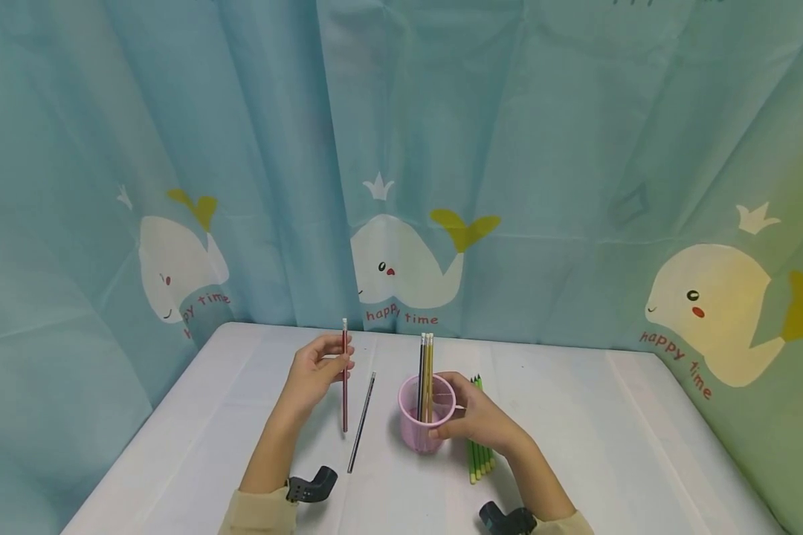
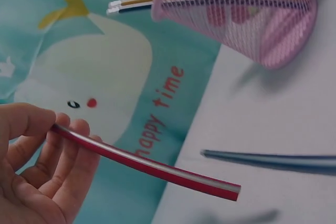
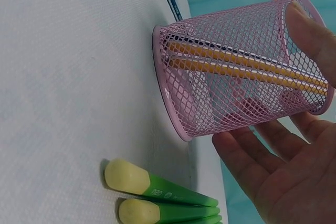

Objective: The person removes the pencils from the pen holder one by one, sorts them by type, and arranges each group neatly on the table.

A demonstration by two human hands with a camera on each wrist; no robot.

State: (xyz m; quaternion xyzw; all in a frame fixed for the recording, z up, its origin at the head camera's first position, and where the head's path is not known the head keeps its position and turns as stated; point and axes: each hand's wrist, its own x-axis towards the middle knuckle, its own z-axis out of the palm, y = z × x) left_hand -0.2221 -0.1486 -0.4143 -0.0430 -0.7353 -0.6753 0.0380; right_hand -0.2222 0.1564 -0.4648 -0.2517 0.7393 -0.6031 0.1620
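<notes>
My left hand point(image 1: 317, 371) pinches a red pencil point(image 1: 345, 401) between thumb and fingers and holds it upright, left of the pink mesh pencil cup point(image 1: 410, 431). In the left wrist view the red pencil point(image 2: 152, 167) points away from the fingertips. My right hand point(image 1: 478, 420) grips the cup from its right side, thumb at the near rim and fingers round the far side. Inside the cup stand a black pencil and yellow pencils point(image 1: 429, 371), eraser ends up. In the right wrist view the yellow pencils point(image 3: 231, 64) show through the mesh.
A dark pencil point(image 1: 361, 423) lies on the white table point(image 1: 575, 446) between the left hand and the cup. Several green pencils point(image 1: 479, 461) lie together right of the cup, partly behind the right hand. A blue whale-print curtain point(image 1: 562, 148) hangs behind the table.
</notes>
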